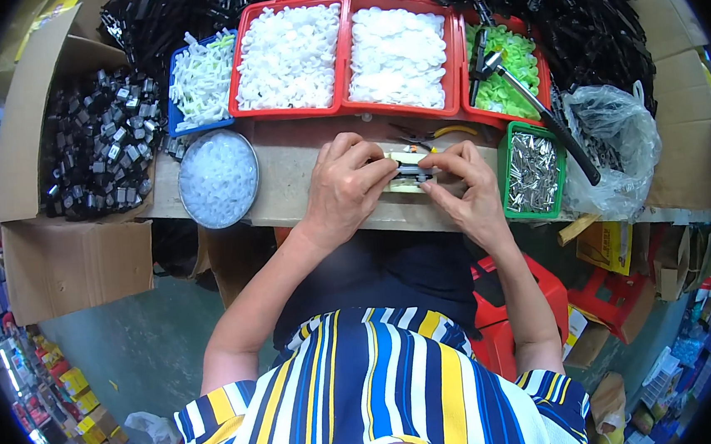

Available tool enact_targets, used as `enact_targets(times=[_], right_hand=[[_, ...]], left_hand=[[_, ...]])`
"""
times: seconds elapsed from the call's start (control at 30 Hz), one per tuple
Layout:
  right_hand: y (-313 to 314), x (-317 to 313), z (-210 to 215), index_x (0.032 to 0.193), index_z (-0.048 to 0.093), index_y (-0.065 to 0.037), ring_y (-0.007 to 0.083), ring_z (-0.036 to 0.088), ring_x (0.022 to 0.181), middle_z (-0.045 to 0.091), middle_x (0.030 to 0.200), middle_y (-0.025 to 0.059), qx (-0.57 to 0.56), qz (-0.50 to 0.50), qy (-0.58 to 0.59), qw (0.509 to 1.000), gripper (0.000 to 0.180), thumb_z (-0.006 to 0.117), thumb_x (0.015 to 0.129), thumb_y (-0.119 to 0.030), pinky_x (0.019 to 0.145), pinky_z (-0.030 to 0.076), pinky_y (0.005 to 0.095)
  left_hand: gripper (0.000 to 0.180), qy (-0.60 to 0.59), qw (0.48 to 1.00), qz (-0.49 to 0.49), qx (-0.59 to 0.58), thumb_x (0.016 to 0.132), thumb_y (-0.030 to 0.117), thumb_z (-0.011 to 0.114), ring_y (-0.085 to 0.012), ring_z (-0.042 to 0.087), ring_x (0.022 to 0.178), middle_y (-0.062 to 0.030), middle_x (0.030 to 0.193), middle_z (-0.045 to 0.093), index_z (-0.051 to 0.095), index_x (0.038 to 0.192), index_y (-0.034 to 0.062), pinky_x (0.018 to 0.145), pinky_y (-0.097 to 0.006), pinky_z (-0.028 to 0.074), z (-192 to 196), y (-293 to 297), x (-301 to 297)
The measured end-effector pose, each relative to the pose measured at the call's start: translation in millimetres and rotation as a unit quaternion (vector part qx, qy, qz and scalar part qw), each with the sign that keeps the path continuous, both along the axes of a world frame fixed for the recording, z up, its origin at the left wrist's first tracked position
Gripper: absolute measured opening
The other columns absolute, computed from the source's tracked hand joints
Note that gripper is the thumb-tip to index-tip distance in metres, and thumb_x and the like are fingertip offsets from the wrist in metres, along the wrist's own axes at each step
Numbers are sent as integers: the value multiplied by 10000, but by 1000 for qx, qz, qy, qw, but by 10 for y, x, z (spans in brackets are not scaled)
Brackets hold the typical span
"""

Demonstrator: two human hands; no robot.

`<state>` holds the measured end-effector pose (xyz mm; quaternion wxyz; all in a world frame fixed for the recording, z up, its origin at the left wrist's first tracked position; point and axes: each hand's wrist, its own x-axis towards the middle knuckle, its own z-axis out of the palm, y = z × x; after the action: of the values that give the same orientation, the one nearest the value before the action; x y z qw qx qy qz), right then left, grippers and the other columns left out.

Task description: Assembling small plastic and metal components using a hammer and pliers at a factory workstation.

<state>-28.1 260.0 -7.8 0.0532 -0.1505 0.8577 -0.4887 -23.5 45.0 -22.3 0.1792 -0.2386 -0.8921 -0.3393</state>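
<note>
A small dark, narrow plastic part (411,170) lies on a cream-coloured block (405,188) at the front of the workbench. My left hand (346,183) has its fingers closed at the left end of the part. With thumb and forefinger, my right hand (468,186) pinches the right end. The fingers partly hide the part, and its finer details are too small to make out. Just beyond the block lie pliers with yellow-and-black handles (453,131).
Red bins of white pieces (288,56), white discs (399,56) and green pieces (504,77) stand behind. A hammer (534,99) rests across the right one. A green basket of metal pieces (533,170), a round bowl (218,178) and a carton of black parts (99,146) flank the hands.
</note>
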Motion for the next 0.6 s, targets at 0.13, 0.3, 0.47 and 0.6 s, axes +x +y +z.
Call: enact_targets(times=[0.13, 0.3, 0.47, 0.6], right_hand=[[115, -293, 207, 994, 677, -5, 287, 634, 864, 638, 954, 147, 43, -16, 151, 988, 230, 736, 792, -96, 788, 497, 393], [213, -881, 283, 891, 609, -2, 339, 656, 743, 667, 770, 152, 200, -122, 194, 953, 143, 687, 850, -115, 685, 509, 407], [201, -1094, 196, 996, 593, -22, 284, 675, 650, 673, 698, 128, 256, -160, 162, 939, 247, 725, 814, -125, 608, 504, 394], [208, -1124, 177, 1025, 579, -36, 172, 644, 604, 671, 693, 77, 216, -180, 124, 952, 276, 734, 807, -100, 566, 473, 323]], left_hand=[[128, -5, 1000, 5, 9, 767, 80, 737, -253, 568, 949, -54, 900, 632, 706, 887, 51, 808, -379, 449, -24, -29, 13], [169, -22, 999, -7, 33, 781, 95, 741, -267, 568, 963, -73, 916, 630, 700, 936, 41, 823, -388, 451, 10, -28, -8], [216, -1, 999, -16, 29, 788, 111, 741, -276, 571, 992, -87, 937, 626, 692, 986, 37, 848, -400, 449, 80, -74, -20], [220, -4, 999, -11, 43, 786, 113, 746, -275, 574, 990, -90, 935, 630, 698, 986, 34, 854, -404, 447, 88, -164, -3]])
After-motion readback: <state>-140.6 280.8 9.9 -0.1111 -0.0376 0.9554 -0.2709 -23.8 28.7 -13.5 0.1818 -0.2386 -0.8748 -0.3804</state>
